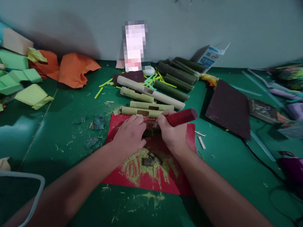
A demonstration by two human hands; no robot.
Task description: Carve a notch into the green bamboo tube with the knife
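My right hand (171, 134) is closed round a tool with a thick red handle (182, 117); the handle sticks out to the right, and most of its working end is hidden. My left hand (129, 136) is curled over a short bamboo tube (152, 130), which shows only in part between the two hands. Underneath lies a red sheet (191, 175) strewn with pale shavings and sawdust (137, 167). Some dark scraps (150, 160) rest among the shavings. Just beyond my hands, several bamboo tubes with cut openings, such as the pale long one (166, 98), lie side by side.
Uncut green bamboo pieces (177, 74) lie farther back by the wall. A lit, blurred-out screen (135, 44) leans there. Folded coloured papers (14, 60) fill the back left. On the right are a dark square board (229, 108), a cable and a purple pouch (302, 172).
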